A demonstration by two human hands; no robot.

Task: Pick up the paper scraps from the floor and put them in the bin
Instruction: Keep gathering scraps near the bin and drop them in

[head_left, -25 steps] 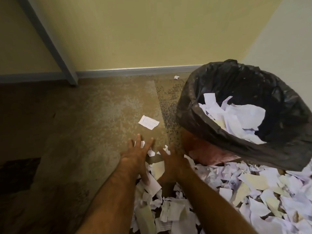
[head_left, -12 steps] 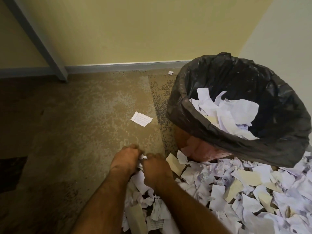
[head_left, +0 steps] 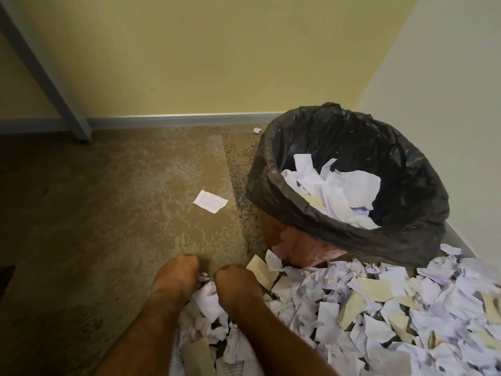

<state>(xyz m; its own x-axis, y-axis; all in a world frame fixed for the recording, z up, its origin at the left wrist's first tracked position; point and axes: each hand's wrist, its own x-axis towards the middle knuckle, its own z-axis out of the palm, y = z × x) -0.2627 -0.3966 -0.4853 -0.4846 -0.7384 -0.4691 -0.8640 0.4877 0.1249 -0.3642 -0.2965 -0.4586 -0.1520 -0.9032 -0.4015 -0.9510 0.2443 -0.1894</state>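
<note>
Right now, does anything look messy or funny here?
Yes. Torn paper scraps cover the floor beside the bin instead of inside it, and one slip lies apart.

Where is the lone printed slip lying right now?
In the head view, the printed slip lies flat on bare floor, left of the bin, beyond both hands and apart from the scrap pile.

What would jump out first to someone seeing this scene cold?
Probably the heap of torn paper scraps spread over the floor at lower right, against the bin with its black liner, already part full of paper. Next, the left hand and right hand, fingers curled into the heap's near-left edge.
</note>
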